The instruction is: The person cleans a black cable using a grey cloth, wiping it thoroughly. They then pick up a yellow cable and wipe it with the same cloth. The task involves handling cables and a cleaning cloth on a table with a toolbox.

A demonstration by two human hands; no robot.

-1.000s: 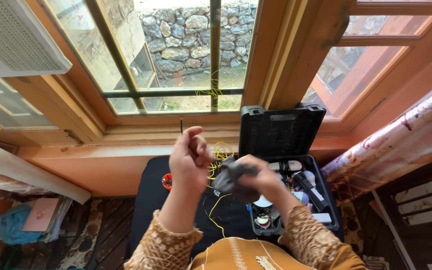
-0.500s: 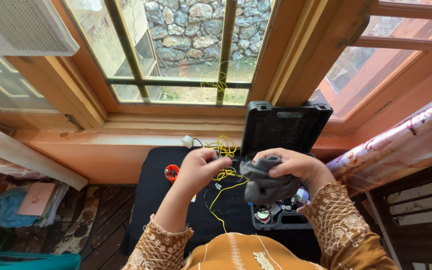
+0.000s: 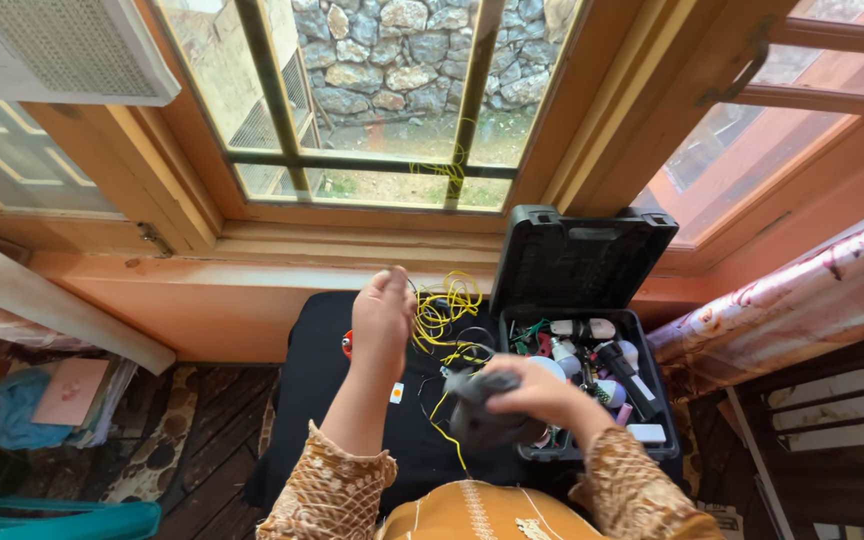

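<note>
Cluttering the black table (image 3: pixel 322 400) under the wooden window (image 3: pixel 372 150) are a tangle of yellow wire (image 3: pixel 444 305), a small orange cup (image 3: pixel 347 344) half hidden behind the left wrist, and an open black toolbox (image 3: pixel 642 360) whose lid stands upright against the sill. The box is packed with small tools, a black torch-like piece and white parts. A rolled patterned cloth (image 3: pixel 802 290) lies off to the right, and a blue bundle (image 3: pixel 7 420) sits on the floor at left.

The left hand (image 3: pixel 384 318) is raised above the table with its fingers pinched together on something thin; what it grips is too small to make out. The right hand (image 3: pixel 527 390) is closed around a crumpled grey cloth (image 3: pixel 477 415), held low near the front left corner of the toolbox, just over the table. The grey cloth hangs bunched, its longer side running roughly downward toward the person. The two hands are apart, with yellow wire trailing between them.
</note>
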